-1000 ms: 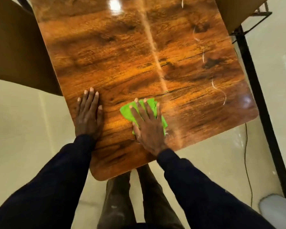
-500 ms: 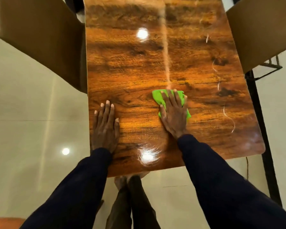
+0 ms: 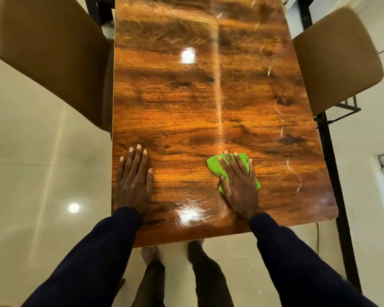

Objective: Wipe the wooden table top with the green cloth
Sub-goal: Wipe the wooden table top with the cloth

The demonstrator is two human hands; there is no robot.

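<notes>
A glossy wooden table top [image 3: 186, 107] stretches away from me, with glare spots and pale streaks along its right side. The green cloth [image 3: 214, 166] lies flat on the near right part of the table. My right hand [image 3: 238, 182] presses on it with straight, spread fingers and covers most of it. My left hand [image 3: 133, 180] rests flat on the bare wood near the table's left edge, fingers straight, holding nothing.
A brown chair [image 3: 49, 56] stands against the table's left side and another brown chair [image 3: 335, 63] at its right. A black metal frame [image 3: 333, 173] runs along the right edge. My legs and feet [image 3: 200, 273] stand on the pale tiled floor below the near edge.
My right hand has slid the green cloth to the right across the table. My view has tilted up, so more of the table and both chairs show. My left hand stays flat in place.
</notes>
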